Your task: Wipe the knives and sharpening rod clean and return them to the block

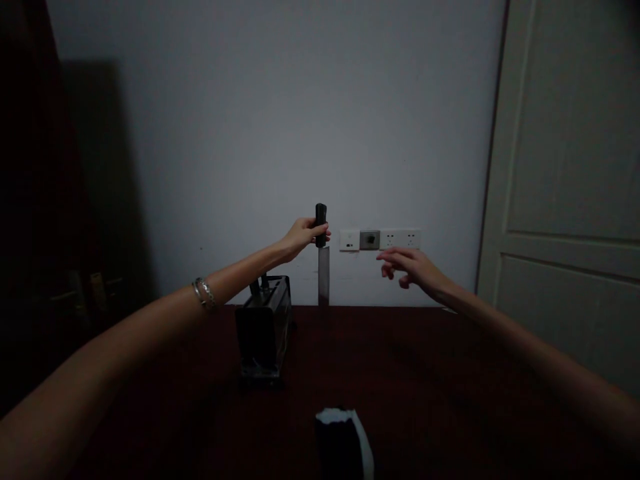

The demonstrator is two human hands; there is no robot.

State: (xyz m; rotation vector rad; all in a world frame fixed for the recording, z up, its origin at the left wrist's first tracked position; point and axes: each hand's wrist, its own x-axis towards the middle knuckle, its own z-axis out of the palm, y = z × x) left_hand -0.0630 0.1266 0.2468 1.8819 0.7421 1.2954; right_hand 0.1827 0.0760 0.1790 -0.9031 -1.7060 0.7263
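A kitchen knife [324,273] with a black handle hangs upright, blade down, in front of the wall. My left hand [306,233] is closed around its handle, and the arm wears a silver bracelet. Below that forearm a black knife block [260,333] stands on the dark red table [400,373], with black handles sticking up from its top. To the right, my right hand [407,267] hovers above the table with its fingers apart and nothing in them. It is nearest to the wall sockets.
White wall sockets [400,239] and a grey plate [369,240] sit low on the wall behind the table. A black and white object [343,440] lies at the front edge of the view. A pale door [570,200] is at the right.
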